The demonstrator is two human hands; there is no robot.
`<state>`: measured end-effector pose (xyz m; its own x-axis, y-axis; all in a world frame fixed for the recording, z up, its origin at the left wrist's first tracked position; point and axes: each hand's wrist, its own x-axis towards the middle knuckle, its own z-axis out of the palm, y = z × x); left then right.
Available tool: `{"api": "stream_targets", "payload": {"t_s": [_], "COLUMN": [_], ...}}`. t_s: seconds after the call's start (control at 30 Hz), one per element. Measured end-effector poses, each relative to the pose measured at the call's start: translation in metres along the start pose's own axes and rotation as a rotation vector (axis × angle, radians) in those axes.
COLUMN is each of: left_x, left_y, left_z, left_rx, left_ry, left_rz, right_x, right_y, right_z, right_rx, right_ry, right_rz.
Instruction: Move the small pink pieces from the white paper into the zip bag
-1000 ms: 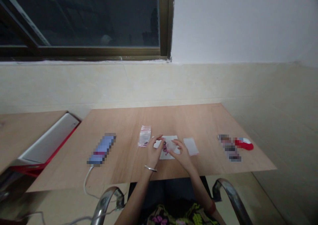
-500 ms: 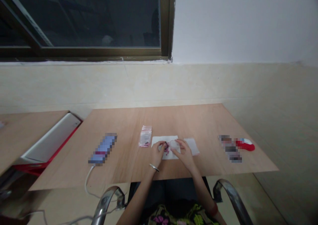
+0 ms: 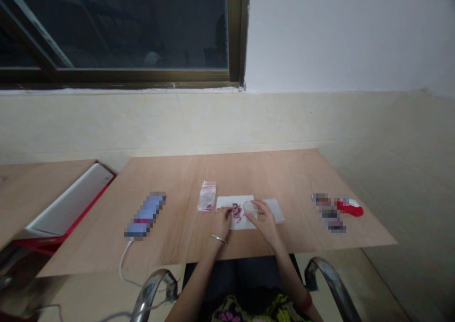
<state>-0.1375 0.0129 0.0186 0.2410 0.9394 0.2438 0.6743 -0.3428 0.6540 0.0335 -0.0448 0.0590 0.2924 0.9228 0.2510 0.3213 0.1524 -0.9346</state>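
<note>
A white sheet [image 3: 227,202] lies on the wooden table [image 3: 177,236] with a small heap of pink and dark bits [image 3: 236,211] on it. My left hand [image 3: 222,221] rests at the sheet's left edge, fingers curled in a pinch beside the heap. My right hand [image 3: 263,219] is on the sheet's right side, fingers closed round a small clear round dish [image 3: 250,207]. What the left fingers pinch is too small to see.
A small clear zip bag [image 3: 207,196] lies left of the sheet and a white card [image 3: 275,209] right of it. A phone on a white cable [image 3: 145,215] is further left, a red and white tool [image 3: 350,208] at the right. Chair armrests [image 3: 327,284] flank my lap.
Both hands have dropped lower onto the sheet. The left hand has drawn back to the sheet's left edge; the right hand still keeps the clear dish by the heap.
</note>
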Motion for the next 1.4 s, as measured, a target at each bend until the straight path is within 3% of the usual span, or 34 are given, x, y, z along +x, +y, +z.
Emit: {"api": "stream_targets", "payload": {"t_s": [0.13, 0.3, 0.5, 0.63, 0.8, 1.07, 1.4], "left_x": [0.001, 0.002, 0.006, 0.005, 0.000, -0.001, 0.000], "left_y": [-0.001, 0.006, 0.047, 0.071, 0.077, 0.070, 0.076], "left_z": [-0.001, -0.009, -0.035, -0.045, -0.042, -0.041, -0.058], "left_rx": [-0.065, -0.313, -0.439, -0.308, -0.188, -0.316, -0.543], "left_ry": [0.030, 0.150, 0.191, 0.136, 0.017, -0.183, -0.163], "left_rz": [-0.071, -0.169, -0.112, 0.036, 0.160, 0.125, 0.028], "right_x": [0.000, -0.002, -0.004, -0.005, -0.004, -0.005, 0.002], "right_y": [0.003, 0.006, 0.005, 0.007, 0.013, 0.010, -0.003], "right_z": [0.002, 0.006, 0.012, 0.017, 0.020, 0.019, 0.006], "right_rx": [0.000, 0.008, -0.004, -0.003, 0.009, -0.001, 0.291], "right_ry": [-0.013, -0.036, -0.065, -0.048, -0.017, -0.023, -0.095], "right_rz": [0.008, 0.010, 0.029, 0.011, 0.019, 0.100, 0.205]}}
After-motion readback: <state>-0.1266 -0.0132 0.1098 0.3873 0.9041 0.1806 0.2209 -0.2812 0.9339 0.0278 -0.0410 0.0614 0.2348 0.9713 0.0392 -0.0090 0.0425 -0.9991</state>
